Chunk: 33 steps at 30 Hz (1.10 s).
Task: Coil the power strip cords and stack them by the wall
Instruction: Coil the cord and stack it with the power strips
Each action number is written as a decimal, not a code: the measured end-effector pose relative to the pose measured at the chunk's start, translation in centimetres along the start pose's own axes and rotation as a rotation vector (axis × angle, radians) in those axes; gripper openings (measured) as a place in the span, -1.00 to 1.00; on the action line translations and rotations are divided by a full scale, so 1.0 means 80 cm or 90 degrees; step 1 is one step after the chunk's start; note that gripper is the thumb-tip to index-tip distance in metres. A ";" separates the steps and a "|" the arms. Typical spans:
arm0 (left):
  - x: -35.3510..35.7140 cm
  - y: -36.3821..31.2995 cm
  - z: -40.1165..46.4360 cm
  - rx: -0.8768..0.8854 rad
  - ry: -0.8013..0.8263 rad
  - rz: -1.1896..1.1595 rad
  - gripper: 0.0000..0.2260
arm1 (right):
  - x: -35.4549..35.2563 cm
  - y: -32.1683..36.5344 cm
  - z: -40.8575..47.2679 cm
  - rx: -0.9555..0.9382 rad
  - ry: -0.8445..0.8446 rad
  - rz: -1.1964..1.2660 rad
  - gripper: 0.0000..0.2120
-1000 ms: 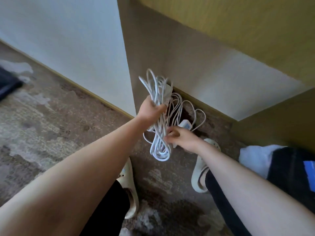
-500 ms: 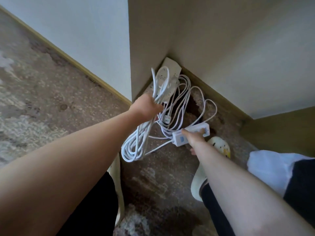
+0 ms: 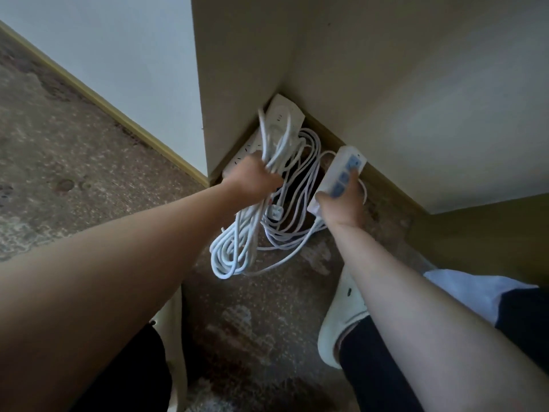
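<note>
We are gripping the coiled white cord [image 3: 237,242] in our left hand [image 3: 252,181] and clasping a blue-socketed power strip [image 3: 341,173] in our right hand [image 3: 341,205], above the power strips [image 3: 282,114] lying in the wall corner.

So there's a white coiled cord [image 3: 237,248], a long bundle of loops gripped near its upper end by the left hand [image 3: 252,179], with the bottom loops hanging down close to the floor. A small white power strip [image 3: 341,173] with blue outlets is held in the right hand [image 3: 341,203], tilted, its far end up near the baseboard. Its cord [image 3: 297,227] sprawls in loose uncoiled loops on the floor between the two hands, a white plug [image 3: 274,212] among them. Tucked into the wall corner are what look like two more white power strips [image 3: 282,114], stacked, partly hidden behind the bundle.
</note>
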State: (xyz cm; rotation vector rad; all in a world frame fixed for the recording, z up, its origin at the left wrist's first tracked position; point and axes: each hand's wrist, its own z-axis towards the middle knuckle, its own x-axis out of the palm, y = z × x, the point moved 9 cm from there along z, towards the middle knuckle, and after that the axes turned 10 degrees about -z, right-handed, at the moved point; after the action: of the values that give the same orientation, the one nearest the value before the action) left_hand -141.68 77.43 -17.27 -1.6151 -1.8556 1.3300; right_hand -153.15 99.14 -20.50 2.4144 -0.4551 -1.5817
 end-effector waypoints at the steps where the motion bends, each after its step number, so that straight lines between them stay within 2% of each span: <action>1: 0.012 -0.014 0.009 0.018 0.013 -0.002 -0.86 | -0.009 0.007 0.014 -0.010 0.011 -0.020 -0.11; 6: 0.080 -0.066 0.079 0.093 0.067 0.109 -0.82 | -0.023 -0.002 0.056 0.008 0.065 -0.053 -0.12; 8: 0.091 -0.065 0.104 0.095 0.049 0.161 -0.81 | -0.014 -0.015 0.065 0.013 0.081 -0.048 -0.13; 12: 0.097 -0.035 0.131 0.082 -0.009 0.149 -0.77 | 0.010 -0.033 0.074 0.002 0.083 -0.062 -0.18; 14: 0.097 -0.023 0.133 0.094 -0.028 0.172 -0.61 | 0.027 -0.041 0.072 0.010 0.085 -0.071 -0.21; 17: 0.106 -0.017 0.120 0.122 -0.005 0.255 -0.11 | 0.047 -0.043 0.069 0.004 0.085 -0.102 -0.28; 19: 0.111 -0.011 0.096 0.139 -0.019 0.335 0.03 | 0.051 -0.042 0.065 -0.005 0.068 -0.110 -0.31; 20: 0.112 -0.004 0.082 0.148 -0.038 0.378 0.01 | 0.051 -0.040 0.063 -0.010 0.059 -0.113 -0.31; 24: 0.122 0.009 0.052 0.182 -0.059 0.471 -0.31 | 0.056 -0.036 0.045 -0.024 0.070 -0.090 -0.27; 27: 0.124 -0.005 0.068 0.167 -0.030 0.387 -0.30 | 0.065 -0.042 0.029 -0.050 0.080 -0.065 -0.25; 30: 0.135 -0.014 0.087 0.153 0.037 0.278 -0.27 | 0.065 -0.049 0.020 -0.088 0.040 -0.063 -0.39; 33: 0.145 -0.001 0.093 0.128 0.083 0.301 -0.24 | 0.068 -0.051 0.012 -0.116 0.022 -0.107 -0.49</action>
State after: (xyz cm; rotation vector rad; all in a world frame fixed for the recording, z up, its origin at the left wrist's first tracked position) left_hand -150.79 84.84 -24.49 -2.0488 -1.2612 1.4927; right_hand -151.44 100.91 -26.96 2.3881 -0.0984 -1.5678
